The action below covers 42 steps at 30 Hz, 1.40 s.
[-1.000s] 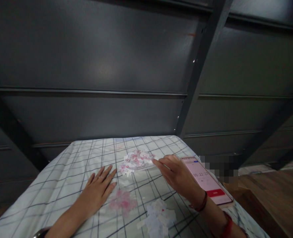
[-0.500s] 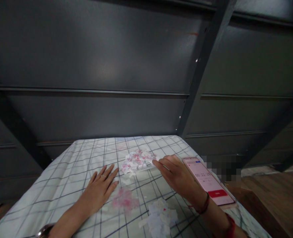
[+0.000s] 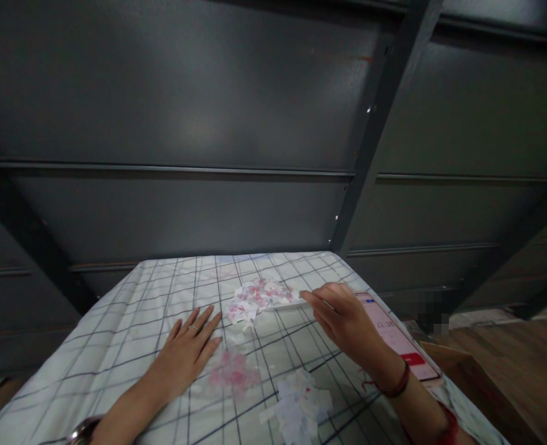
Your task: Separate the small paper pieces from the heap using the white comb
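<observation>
My left hand (image 3: 190, 346) lies flat on the checked cloth (image 3: 162, 284), fingers stretched out, its fingertips just left of a pile of white and pink paper scraps (image 3: 259, 298). My right hand (image 3: 335, 315) is to the right of that pile, thumb and index finger pinched together. A white edge or strip shows between the pile and these fingertips; whether anything is in the pinch is too small to tell. Nearer to me are a heap of white scraps (image 3: 303, 405) and a pink patch of thin scraps or stain (image 3: 234, 374).
A phone (image 3: 403, 343) showing a timer lies at the right, partly behind my right wrist. A dark grey metal panel (image 3: 217, 216) rises behind the cloth-covered surface. On the floor at the right stands a cardboard box (image 3: 477, 383).
My right hand has moved right, away from the pink and white pile, and now covers more of the phone. My left hand has stayed in place.
</observation>
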Motion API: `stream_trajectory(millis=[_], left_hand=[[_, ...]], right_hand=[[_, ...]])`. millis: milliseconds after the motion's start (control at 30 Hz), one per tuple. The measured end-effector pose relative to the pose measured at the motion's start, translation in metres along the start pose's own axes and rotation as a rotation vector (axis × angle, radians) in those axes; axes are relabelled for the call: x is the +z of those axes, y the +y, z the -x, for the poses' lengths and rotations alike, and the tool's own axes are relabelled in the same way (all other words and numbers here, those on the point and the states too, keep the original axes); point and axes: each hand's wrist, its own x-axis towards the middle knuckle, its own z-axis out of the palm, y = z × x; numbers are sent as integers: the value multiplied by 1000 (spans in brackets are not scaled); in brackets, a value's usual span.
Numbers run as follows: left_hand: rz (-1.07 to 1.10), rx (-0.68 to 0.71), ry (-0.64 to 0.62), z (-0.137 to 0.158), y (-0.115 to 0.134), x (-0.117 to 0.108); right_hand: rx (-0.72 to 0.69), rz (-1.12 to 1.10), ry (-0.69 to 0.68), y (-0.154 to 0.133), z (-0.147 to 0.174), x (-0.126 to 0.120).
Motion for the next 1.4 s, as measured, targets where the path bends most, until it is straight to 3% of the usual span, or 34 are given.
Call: stream_trajectory(millis=[133, 733, 967, 1100, 1400], left_hand=[[10, 10, 23, 0, -1, 2], [28, 7, 9, 1, 0, -1], [27, 13, 17, 1, -2, 2], [26, 15, 32, 0, -3, 4], [27, 19, 34, 0, -2, 2]], right_hand=[[-48, -48, -48, -6, -1, 1], [21, -38, 3, -5, 0, -5], [-13, -172, 4, -13, -1, -6], [34, -106, 50, -15, -1, -5], [-40, -36, 52, -19, -5, -4]])
